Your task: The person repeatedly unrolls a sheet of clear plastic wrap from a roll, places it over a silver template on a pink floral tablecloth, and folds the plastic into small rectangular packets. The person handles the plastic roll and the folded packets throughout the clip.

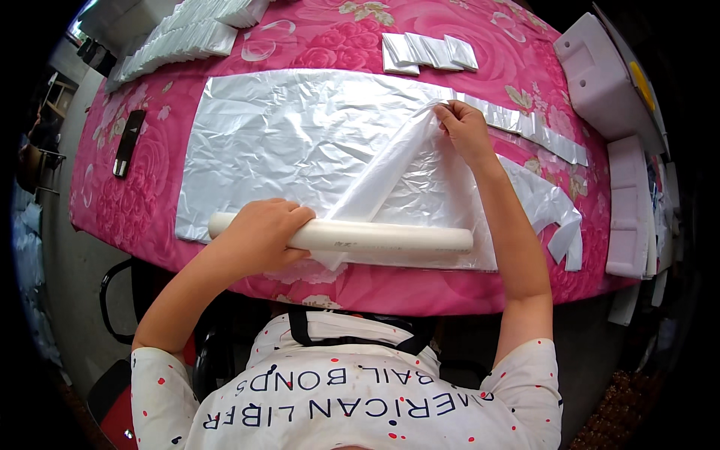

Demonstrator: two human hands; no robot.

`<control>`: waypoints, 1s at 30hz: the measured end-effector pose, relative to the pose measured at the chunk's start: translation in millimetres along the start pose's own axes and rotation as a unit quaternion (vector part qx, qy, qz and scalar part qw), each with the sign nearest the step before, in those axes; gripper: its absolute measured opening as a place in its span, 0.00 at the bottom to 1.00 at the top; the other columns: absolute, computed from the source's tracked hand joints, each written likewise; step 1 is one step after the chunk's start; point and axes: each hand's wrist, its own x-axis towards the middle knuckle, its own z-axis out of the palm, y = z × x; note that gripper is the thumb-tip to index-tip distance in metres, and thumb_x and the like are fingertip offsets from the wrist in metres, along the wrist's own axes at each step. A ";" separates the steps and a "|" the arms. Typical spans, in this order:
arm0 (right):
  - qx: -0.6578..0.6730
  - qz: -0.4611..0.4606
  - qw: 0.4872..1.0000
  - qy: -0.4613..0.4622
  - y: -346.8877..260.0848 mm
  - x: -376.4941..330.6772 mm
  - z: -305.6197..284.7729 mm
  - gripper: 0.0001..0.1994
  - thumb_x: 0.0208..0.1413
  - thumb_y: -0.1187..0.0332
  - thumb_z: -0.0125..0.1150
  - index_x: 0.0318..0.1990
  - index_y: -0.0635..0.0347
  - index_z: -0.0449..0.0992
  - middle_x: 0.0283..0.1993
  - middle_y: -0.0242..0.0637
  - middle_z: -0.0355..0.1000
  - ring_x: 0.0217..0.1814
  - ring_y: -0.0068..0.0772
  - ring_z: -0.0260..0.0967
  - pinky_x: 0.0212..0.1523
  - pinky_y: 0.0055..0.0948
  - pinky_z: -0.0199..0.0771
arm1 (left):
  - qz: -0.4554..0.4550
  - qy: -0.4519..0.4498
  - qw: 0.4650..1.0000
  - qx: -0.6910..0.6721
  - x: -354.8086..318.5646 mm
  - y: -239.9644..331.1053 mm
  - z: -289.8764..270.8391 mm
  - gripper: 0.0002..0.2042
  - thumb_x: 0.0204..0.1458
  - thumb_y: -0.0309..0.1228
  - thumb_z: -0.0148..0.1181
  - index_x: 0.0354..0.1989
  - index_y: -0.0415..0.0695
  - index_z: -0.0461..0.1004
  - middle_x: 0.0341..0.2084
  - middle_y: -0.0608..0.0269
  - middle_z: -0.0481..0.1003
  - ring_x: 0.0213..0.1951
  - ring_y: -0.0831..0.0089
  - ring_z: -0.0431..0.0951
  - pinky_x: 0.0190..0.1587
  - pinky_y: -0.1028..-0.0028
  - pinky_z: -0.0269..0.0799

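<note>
A pile of thin white plastic bags (277, 139) lies spread on the table in front of me, with handle loops (555, 214) at its right end. My right hand (463, 129) pinches the far edge of the top bag. From there the film is lifted and folded over in a slanting crease toward the near side. My left hand (266, 231) is closed round a long white tube (390, 237), near its left part. The tube lies across the near side of the bags, and the lower end of the folded film passes behind it.
A pink flowered cloth (142, 195) covers the table. Folded white packets (427, 52) and a row of flat folded strips (532, 129) lie beyond the bags. Stacked packets (180, 45) stand far left, near a dark narrow object (129, 144). White foam boxes (604, 67) border the right edge.
</note>
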 end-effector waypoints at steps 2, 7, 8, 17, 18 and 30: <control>0.010 -0.009 1.000 -0.023 -3.6 5.2 14.0 0.09 0.54 0.67 0.58 0.31 0.65 0.75 0.21 0.25 0.67 0.23 0.14 0.59 0.25 0.17 0.60 | 0.084 0.113 0.989 0.040 14.8 2.7 12.6 0.27 0.39 0.38 0.66 0.49 0.41 0.69 0.41 0.56 0.72 0.44 0.58 0.72 0.46 0.67 0.68; -0.020 -0.005 0.998 -0.059 -2.2 17.4 19.2 0.09 0.53 0.67 0.58 0.31 0.66 0.75 0.21 0.26 0.67 0.22 0.14 0.58 0.25 0.19 0.60 | 0.268 0.135 0.954 0.001 18.4 8.6 43.8 0.32 0.44 0.48 0.59 0.53 0.37 0.65 0.48 0.53 0.69 0.51 0.56 0.68 0.53 0.63 0.64; -0.021 0.002 0.998 -0.064 -1.1 18.8 19.6 0.09 0.53 0.67 0.58 0.31 0.66 0.75 0.21 0.26 0.67 0.22 0.14 0.58 0.25 0.19 0.60 | 0.270 0.122 0.955 0.019 17.5 5.3 50.7 0.34 0.45 0.50 0.57 0.54 0.36 0.63 0.51 0.51 0.67 0.53 0.56 0.66 0.55 0.63 0.61; -0.145 0.005 0.989 -0.004 -15.6 19.3 10.3 0.14 0.53 0.65 0.58 0.40 0.67 0.74 0.34 0.37 0.72 0.32 0.25 0.69 0.35 0.25 0.68 | 0.237 0.067 0.965 0.091 13.2 6.8 85.6 0.43 0.48 0.62 0.42 0.58 0.29 0.56 0.61 0.42 0.54 0.64 0.53 0.50 0.65 0.59 0.42; -0.192 -0.019 0.980 0.041 -23.7 13.2 11.0 0.15 0.53 0.64 0.58 0.42 0.67 0.73 0.38 0.41 0.73 0.35 0.29 0.71 0.37 0.27 0.70 | 0.226 0.073 0.967 0.092 12.5 11.8 91.4 0.43 0.48 0.62 0.42 0.58 0.29 0.56 0.61 0.42 0.54 0.64 0.53 0.51 0.65 0.59 0.41; -0.385 -0.238 0.890 -0.048 -33.9 -152.1 53.4 0.25 0.42 0.67 0.64 0.52 0.55 0.70 0.40 0.38 0.70 0.41 0.40 0.67 0.41 0.38 0.67 | 0.133 0.109 0.979 0.111 3.6 44.5 117.0 0.43 0.49 0.61 0.40 0.61 0.31 0.53 0.62 0.44 0.52 0.65 0.54 0.49 0.65 0.59 0.39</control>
